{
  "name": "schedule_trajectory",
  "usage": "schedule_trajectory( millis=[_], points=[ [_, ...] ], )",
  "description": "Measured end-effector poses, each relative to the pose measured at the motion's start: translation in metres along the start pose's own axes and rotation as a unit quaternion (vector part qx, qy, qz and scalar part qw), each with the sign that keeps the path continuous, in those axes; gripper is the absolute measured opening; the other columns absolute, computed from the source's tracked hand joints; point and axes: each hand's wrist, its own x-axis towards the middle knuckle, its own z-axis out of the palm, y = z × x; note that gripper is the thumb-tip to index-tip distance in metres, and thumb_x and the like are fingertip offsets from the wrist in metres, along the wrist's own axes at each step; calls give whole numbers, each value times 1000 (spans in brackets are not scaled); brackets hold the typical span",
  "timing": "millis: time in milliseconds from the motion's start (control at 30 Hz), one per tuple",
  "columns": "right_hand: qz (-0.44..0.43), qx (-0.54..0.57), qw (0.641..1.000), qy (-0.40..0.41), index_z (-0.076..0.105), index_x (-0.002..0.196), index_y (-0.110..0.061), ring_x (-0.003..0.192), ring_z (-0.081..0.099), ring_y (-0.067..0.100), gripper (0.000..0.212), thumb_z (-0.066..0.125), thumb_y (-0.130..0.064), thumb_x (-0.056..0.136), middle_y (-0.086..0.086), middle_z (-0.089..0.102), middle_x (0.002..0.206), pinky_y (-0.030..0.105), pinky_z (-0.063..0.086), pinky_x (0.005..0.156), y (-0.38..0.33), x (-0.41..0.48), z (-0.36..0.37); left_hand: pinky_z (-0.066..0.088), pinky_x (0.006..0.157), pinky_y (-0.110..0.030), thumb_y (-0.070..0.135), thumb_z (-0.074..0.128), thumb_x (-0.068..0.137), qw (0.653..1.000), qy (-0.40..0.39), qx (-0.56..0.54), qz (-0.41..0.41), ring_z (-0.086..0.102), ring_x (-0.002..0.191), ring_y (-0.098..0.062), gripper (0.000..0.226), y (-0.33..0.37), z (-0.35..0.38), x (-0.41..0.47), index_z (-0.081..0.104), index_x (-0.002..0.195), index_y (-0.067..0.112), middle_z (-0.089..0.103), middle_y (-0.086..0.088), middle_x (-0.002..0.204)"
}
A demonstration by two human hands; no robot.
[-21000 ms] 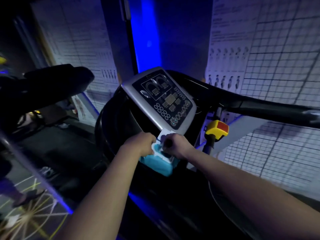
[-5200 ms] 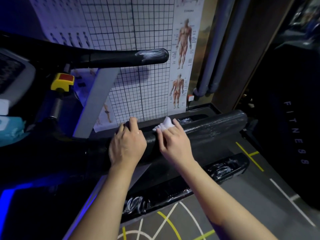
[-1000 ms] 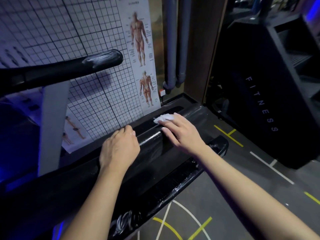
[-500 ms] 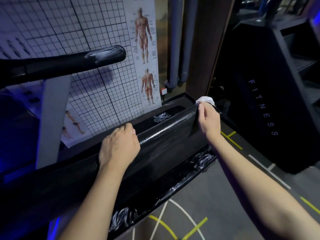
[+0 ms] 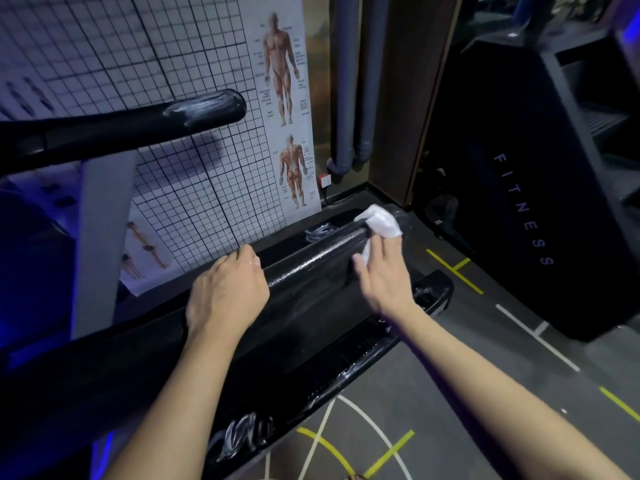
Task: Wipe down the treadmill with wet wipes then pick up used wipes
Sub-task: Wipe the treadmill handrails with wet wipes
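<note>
The treadmill's glossy black side rail (image 5: 311,265) runs from lower left to the upper right. My left hand (image 5: 225,292) lies on top of it, with the fingers curled over its far edge. My right hand (image 5: 384,275) is further along the rail, near its far end. Its fingers are stretched out and press on a crumpled white wet wipe (image 5: 381,221), which is draped over the rail's end. A corner of the wipe shows between thumb and forefinger. The hand is slightly blurred.
A black handrail (image 5: 194,112) juts out above the left, on a grey upright (image 5: 100,237). Grid and anatomy posters (image 5: 287,109) cover the wall behind. A lower black rail (image 5: 346,372) lies nearer me. A dark machine marked FITNESS (image 5: 519,209) stands right, across grey lined floor (image 5: 467,358).
My right hand slid the wipe out along the rail to its far end, gripped it there, and now lies flat just short of the end. My left hand has stayed put.
</note>
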Motion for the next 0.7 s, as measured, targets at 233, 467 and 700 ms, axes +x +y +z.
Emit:
schedule_trajectory(
  millis=[233,467,700],
  points=[
    [301,221,927,44,29,146,-16,121,35,11,49,31,-38,102,-4,32,138,38,31,111,19,24,5,39,62,-34,30,29,109,1000,7,-1,5,51,72,-18,24,0,1,0,52,106,19,64,0,90],
    [38,160,984,-74,20,154,7,153,11,32,79,29,-52,103,22,16,162,47,9,126,-60,-55,26,42,64,-35,29,31,107,1000,7,-5,0,50,76,-17,23,1,0,1,52,105,20,66,-1,94],
    [316,279,906,33,32,142,-2,120,41,32,70,22,-48,90,19,42,140,54,36,109,-22,18,14,37,67,-34,28,29,109,1000,-2,3,-7,48,81,-16,26,4,-4,0,53,111,19,68,-1,102]
  ],
)
